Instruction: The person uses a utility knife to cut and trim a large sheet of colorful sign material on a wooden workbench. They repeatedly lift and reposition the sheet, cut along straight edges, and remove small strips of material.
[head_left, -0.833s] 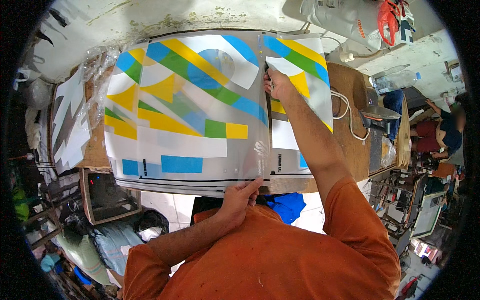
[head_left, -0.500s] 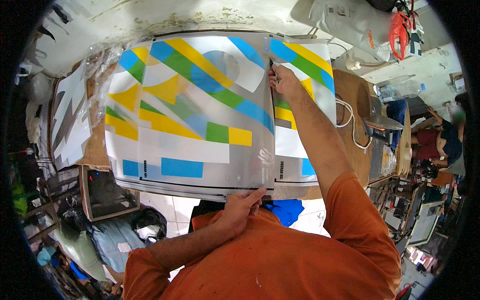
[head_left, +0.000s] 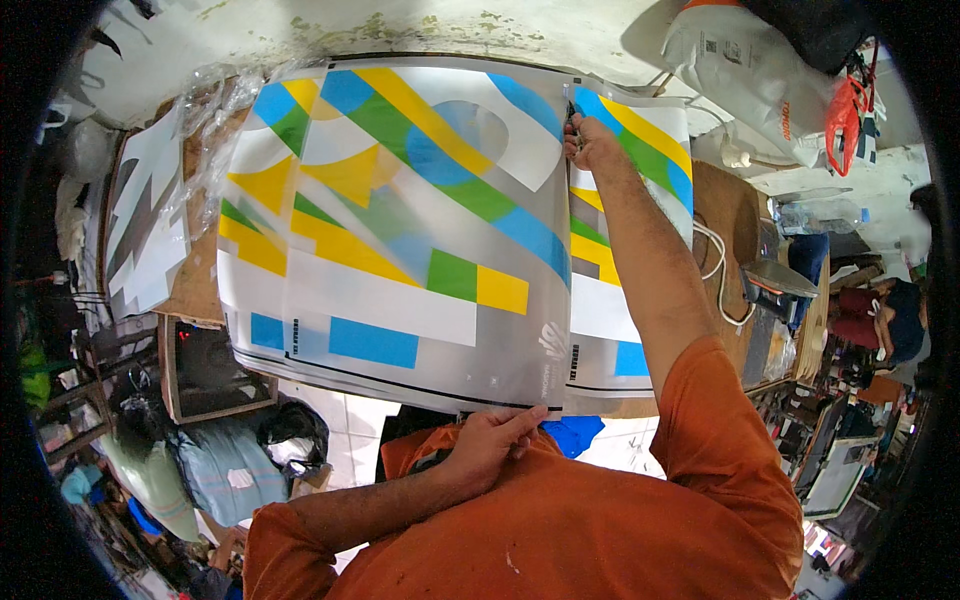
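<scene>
Across the wooden table [head_left: 738,215], the printed sheet [head_left: 400,230] is lying flat — the left hand [head_left: 492,440] is pinching its near edge between closed fingers, while the right hand [head_left: 590,145] is gripping a small dark tool [head_left: 570,118] at its far edge.

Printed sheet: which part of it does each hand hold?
The left hand pinches the printed sheet at its near bottom edge; the right hand grips its far top edge.
</scene>
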